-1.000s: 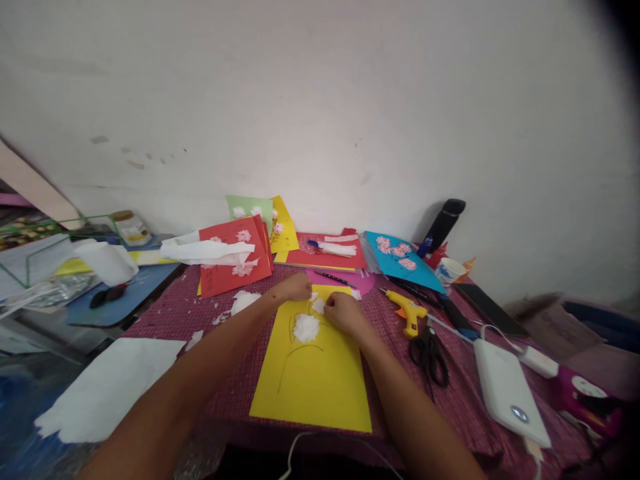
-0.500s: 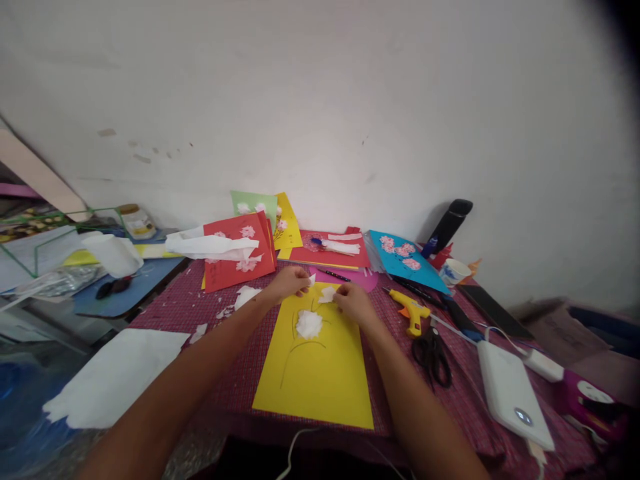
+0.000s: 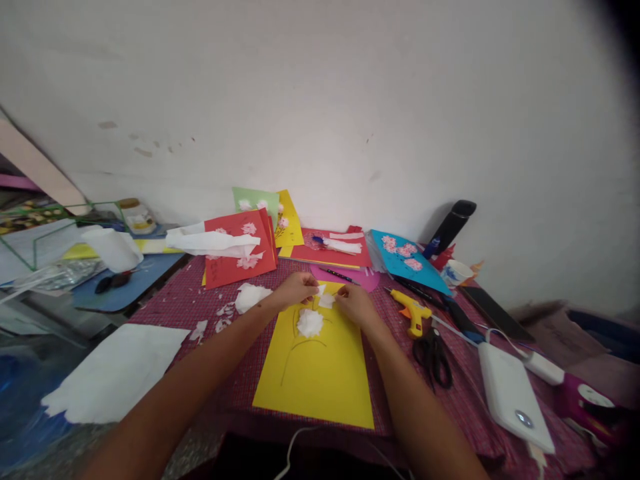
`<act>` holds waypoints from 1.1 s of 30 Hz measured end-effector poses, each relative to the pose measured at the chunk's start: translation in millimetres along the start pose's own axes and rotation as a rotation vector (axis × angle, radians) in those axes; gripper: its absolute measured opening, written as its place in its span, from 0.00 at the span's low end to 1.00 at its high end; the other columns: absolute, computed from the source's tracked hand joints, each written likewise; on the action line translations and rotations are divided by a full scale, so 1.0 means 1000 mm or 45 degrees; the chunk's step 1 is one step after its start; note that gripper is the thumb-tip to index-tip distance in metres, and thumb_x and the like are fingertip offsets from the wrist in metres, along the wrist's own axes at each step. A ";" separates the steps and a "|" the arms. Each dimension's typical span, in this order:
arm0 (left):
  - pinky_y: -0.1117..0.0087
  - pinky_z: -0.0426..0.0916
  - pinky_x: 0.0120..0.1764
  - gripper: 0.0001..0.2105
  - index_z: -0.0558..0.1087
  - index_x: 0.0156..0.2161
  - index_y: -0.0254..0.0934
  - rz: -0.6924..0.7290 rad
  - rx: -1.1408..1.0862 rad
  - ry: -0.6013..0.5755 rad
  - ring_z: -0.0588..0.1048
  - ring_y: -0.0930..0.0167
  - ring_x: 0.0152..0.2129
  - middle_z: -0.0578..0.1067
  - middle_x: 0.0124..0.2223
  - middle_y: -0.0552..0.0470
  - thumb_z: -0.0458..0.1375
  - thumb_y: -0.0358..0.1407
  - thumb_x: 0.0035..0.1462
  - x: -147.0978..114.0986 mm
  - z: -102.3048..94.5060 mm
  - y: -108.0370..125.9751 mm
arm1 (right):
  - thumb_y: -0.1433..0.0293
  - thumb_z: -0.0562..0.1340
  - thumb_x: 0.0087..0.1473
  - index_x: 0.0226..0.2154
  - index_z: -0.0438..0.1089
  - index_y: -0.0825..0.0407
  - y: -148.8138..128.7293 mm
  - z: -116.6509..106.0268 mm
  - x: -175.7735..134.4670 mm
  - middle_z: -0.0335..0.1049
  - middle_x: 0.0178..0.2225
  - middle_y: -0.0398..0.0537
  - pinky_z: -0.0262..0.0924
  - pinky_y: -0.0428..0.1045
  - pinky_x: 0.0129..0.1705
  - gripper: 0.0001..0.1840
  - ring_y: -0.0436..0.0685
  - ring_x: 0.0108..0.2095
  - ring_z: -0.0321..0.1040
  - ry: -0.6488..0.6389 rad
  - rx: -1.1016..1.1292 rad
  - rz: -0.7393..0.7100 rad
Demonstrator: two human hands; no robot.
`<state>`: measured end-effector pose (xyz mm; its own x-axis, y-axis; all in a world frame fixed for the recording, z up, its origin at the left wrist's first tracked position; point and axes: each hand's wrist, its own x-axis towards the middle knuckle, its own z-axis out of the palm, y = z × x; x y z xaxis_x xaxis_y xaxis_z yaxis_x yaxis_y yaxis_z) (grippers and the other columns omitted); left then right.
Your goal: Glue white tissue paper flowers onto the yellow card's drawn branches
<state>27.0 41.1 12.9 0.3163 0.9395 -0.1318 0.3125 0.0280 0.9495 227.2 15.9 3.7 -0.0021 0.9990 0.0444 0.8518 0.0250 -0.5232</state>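
A yellow sheet of card (image 3: 320,380) lies in front of me with thin dark branch lines drawn on it. Glued or resting on its upper middle is a crumpled white tissue flower (image 3: 310,323). At the card's top edge, my left hand (image 3: 299,289) pinches a small white tissue piece (image 3: 321,290). My right hand (image 3: 354,303) has its fingers closed at the edge of another white tissue piece (image 3: 327,301), just above the flower. The two pieces are close together; whether they touch I cannot tell.
To the right lie a yellow glue gun (image 3: 411,311), black scissors (image 3: 434,357) and a white power bank (image 3: 515,397). Red card (image 3: 235,267) and blue card (image 3: 400,263) with pink flowers stand behind. White tissue (image 3: 120,373) and torn scraps (image 3: 225,317) lie left.
My left hand has moved slightly right and down with its tissue piece, closer to the piece at my right hand. My right hand has barely moved.
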 end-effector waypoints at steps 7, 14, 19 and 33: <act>0.74 0.66 0.26 0.07 0.74 0.34 0.31 0.182 0.404 -0.035 0.73 0.73 0.23 0.75 0.28 0.51 0.57 0.32 0.51 0.003 0.011 0.014 | 0.71 0.59 0.53 0.35 0.76 0.54 0.000 -0.005 -0.002 0.78 0.36 0.53 0.54 0.45 0.34 0.11 0.55 0.36 0.72 0.001 -0.034 -0.020; 0.73 0.68 0.33 0.20 0.73 0.50 0.32 0.219 0.649 0.035 0.76 0.69 0.35 0.77 0.42 0.46 0.58 0.31 0.49 0.004 0.006 0.006 | 0.71 0.55 0.55 0.34 0.75 0.54 -0.002 -0.008 -0.006 0.78 0.36 0.53 0.52 0.45 0.32 0.13 0.54 0.35 0.71 0.009 -0.087 -0.046; 0.73 0.67 0.34 0.15 0.75 0.44 0.32 0.143 0.854 0.087 0.76 0.68 0.34 0.78 0.40 0.45 0.58 0.34 0.51 0.004 0.000 0.001 | 0.66 0.55 0.57 0.33 0.75 0.54 -0.009 -0.002 -0.011 0.78 0.35 0.55 0.50 0.47 0.31 0.14 0.56 0.34 0.71 -0.010 -0.139 -0.046; 0.72 0.65 0.33 0.11 0.75 0.37 0.39 0.069 1.082 0.061 0.76 0.67 0.33 0.79 0.37 0.49 0.60 0.39 0.47 0.005 0.007 -0.001 | 0.73 0.58 0.48 0.34 0.76 0.54 -0.007 0.008 -0.007 0.77 0.38 0.54 0.57 0.49 0.41 0.12 0.59 0.40 0.71 -0.092 0.149 -0.030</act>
<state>34.2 43.1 9.6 0.3178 0.9462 -0.0618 0.8703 -0.2652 0.4151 217.2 8.6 0.4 -0.0630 0.9980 -0.0011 0.7840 0.0488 -0.6189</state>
